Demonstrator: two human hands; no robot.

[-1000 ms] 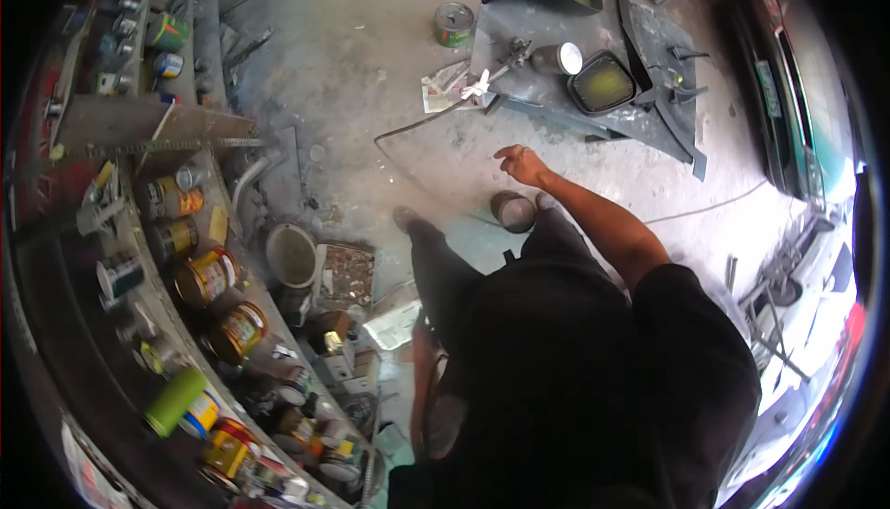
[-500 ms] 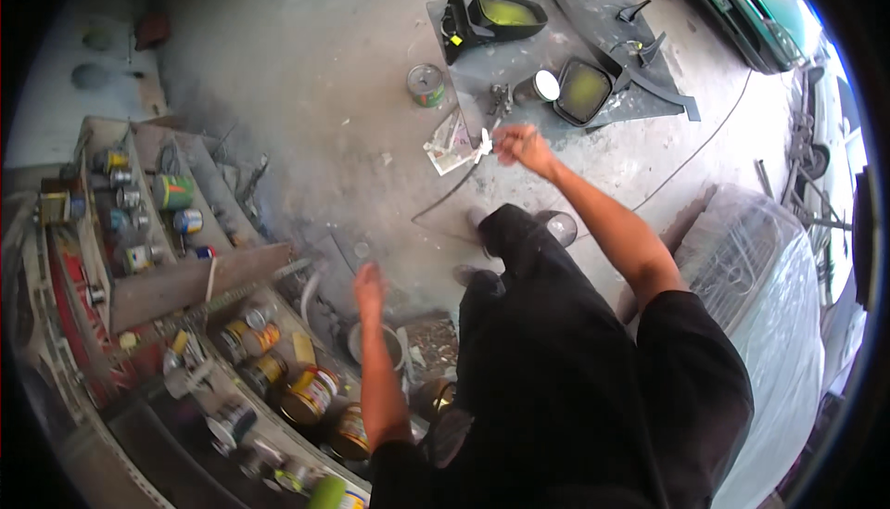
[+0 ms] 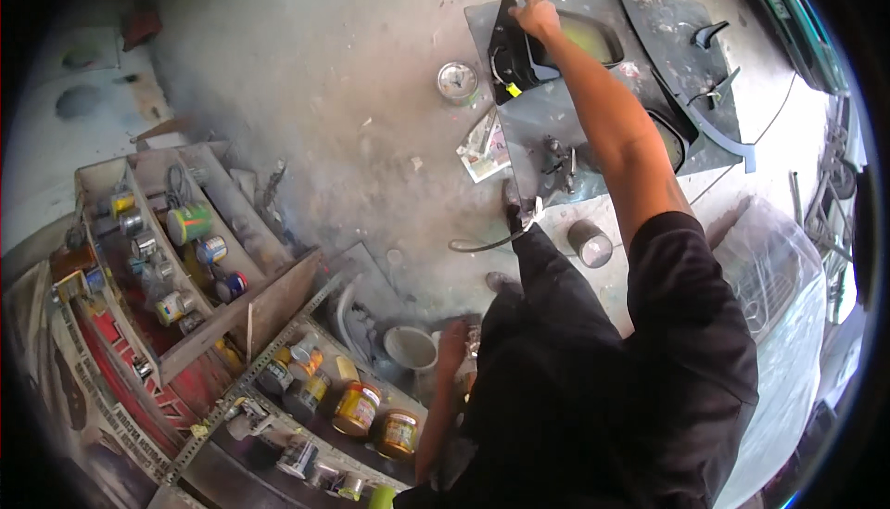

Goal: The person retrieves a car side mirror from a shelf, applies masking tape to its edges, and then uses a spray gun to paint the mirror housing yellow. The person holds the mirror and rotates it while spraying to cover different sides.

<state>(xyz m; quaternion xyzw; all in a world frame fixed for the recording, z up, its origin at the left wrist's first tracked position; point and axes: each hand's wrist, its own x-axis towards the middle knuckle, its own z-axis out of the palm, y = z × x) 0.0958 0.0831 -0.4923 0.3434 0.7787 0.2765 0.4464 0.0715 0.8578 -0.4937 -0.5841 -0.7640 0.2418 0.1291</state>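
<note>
Shelf [image 3: 232,305] of paint jars at left. Left hand [image 3: 454,337] hangs beside white cup [image 3: 411,347], fingers loose, holding nothing. Right hand [image 3: 536,16] grips car mirror [image 3: 528,50] top, still on grey panel [image 3: 593,161]; not lifted.

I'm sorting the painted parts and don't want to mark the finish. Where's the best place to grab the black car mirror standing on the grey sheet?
Probably by the top edge of the black car mirror, coming from above, as the right hand does now. It stands upright on the grey sheet, so its narrow top is free, while its broad yellowish-green side stays untouched.
</note>
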